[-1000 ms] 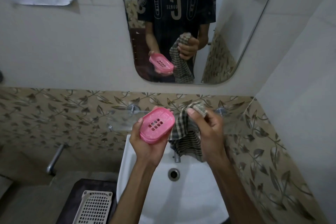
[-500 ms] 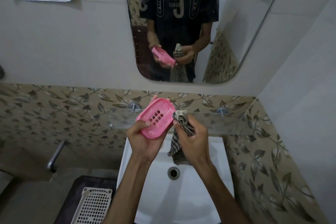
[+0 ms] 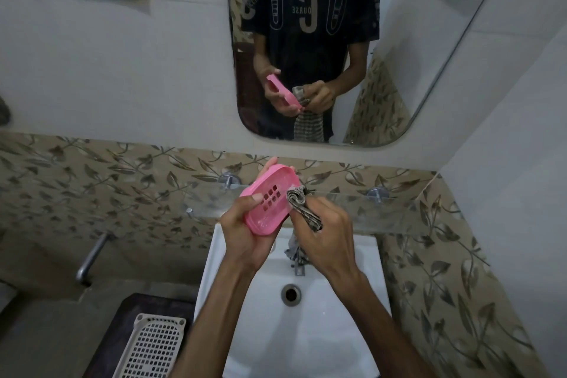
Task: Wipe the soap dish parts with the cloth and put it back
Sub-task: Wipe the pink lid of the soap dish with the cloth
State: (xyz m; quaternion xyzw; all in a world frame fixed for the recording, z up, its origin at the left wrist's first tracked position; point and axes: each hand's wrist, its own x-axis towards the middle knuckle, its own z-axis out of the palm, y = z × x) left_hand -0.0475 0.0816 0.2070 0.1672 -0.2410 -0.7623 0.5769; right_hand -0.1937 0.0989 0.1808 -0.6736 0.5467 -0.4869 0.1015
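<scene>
My left hand (image 3: 242, 232) grips a pink slotted soap dish part (image 3: 270, 198) above the white sink, tilted with its holed face toward me. My right hand (image 3: 325, 235) holds a bunched checked cloth (image 3: 302, 207) whose tip touches the right edge of the pink part. The rest of the cloth hangs down below my right hand, toward the tap. The mirror repeats both hands, the pink part and the cloth.
A glass shelf (image 3: 383, 209) on two metal pegs runs along the leaf-patterned tiles just behind my hands. Below is the white sink (image 3: 337, 331) with its drain (image 3: 291, 294). A white perforated plastic tray (image 3: 150, 347) lies lower left, a metal tap (image 3: 92, 258) on the left wall.
My right hand has bunched the cloth and brought it left onto the pink part's right edge. My left hand has tilted the part more upright.
</scene>
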